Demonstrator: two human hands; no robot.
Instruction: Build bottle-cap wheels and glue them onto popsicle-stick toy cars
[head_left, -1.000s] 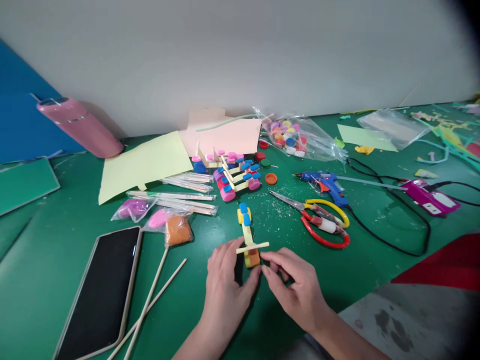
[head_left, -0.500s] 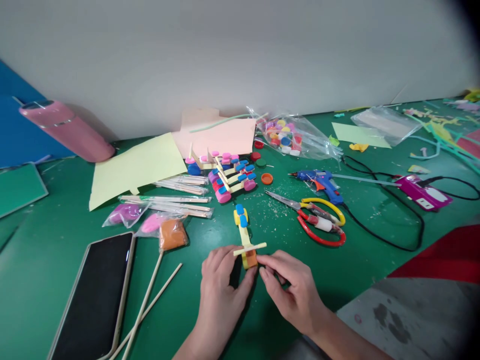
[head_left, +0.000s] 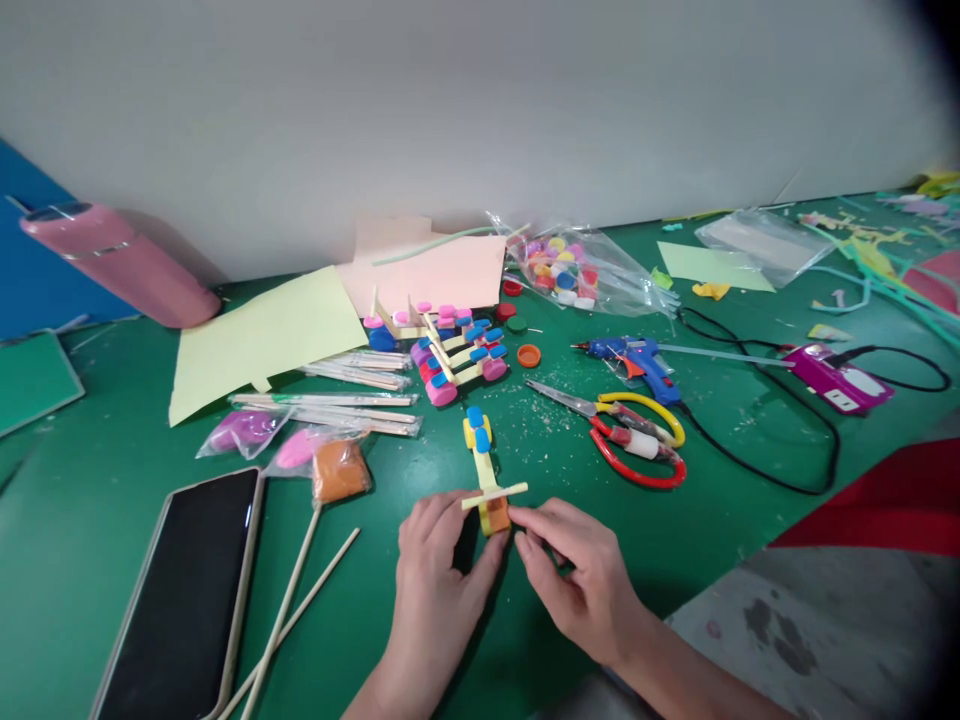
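Observation:
A small toy [head_left: 484, 470] of yellow foam, with blue pads at its far end and an orange block at its near end, lies on the green table. A thin pale stick [head_left: 495, 495] crosses it near the orange block. My left hand [head_left: 442, 575] grips the toy's near end from the left, thumb below and fingers at the stick's left end. At the right side of the orange block are the fingertips of my right hand [head_left: 581, 575], thumb and forefinger close together; anything between them is too small to make out.
Beyond the toy stand similar foam pieces [head_left: 461, 355]. Scissors [head_left: 637, 430], a blue glue gun [head_left: 637, 362] and its black cable lie to the right. A phone [head_left: 180, 590], two sticks [head_left: 289, 615] and orange clay [head_left: 341, 472] are left. A pink bottle [head_left: 124, 262] leans behind.
The whole view has shifted slightly, so things appear a little further left. Both hands keep almost the same pose around the toy.

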